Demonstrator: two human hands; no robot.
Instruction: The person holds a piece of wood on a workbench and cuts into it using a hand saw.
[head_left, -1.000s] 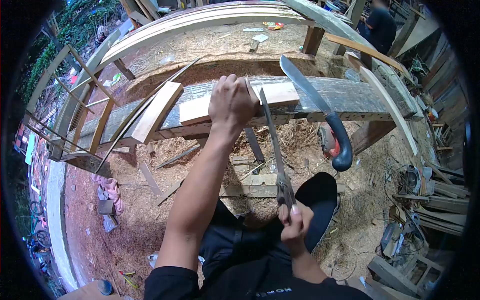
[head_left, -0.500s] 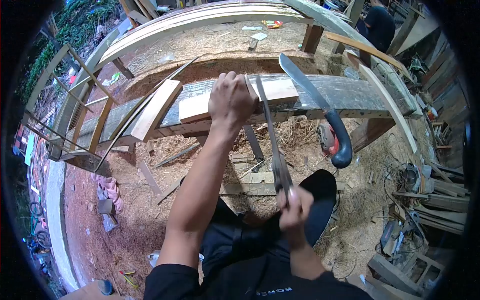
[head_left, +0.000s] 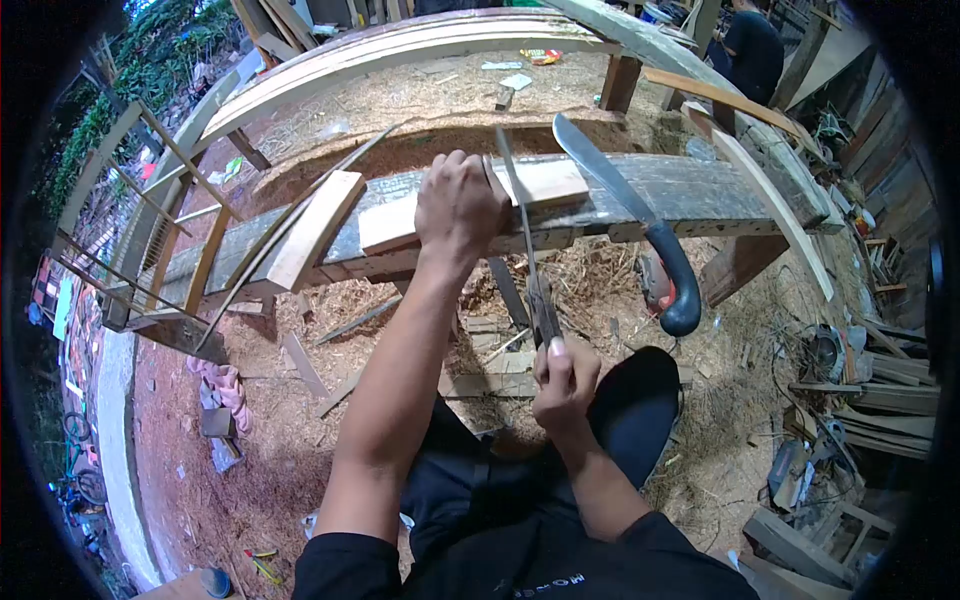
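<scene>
My left hand (head_left: 458, 212) is closed over a short pale wood block (head_left: 552, 183), pressing it onto the weathered bench plank (head_left: 690, 192). The palm and fingertips are hidden beneath the knuckles. In my right hand (head_left: 568, 385) is the handle of a handsaw (head_left: 529, 245), and its narrow blade lies across the block just right of my left hand. Whether the blade has cut into the wood is hard to see. A large machete (head_left: 612, 185) with a black curved handle rests on the bench to the right.
Another pale board (head_left: 318, 228) lies crosswise on the bench, left of the block. A wooden frame (head_left: 165, 215) stands at the bench's left end. Beneath is a red power tool (head_left: 656, 285) amid wood shavings. A person in dark clothes (head_left: 752, 55) is at the far right.
My right hand and the saw have moved forward and slightly left, pushing the blade farther across the block. My left hand has stayed on the wood.
</scene>
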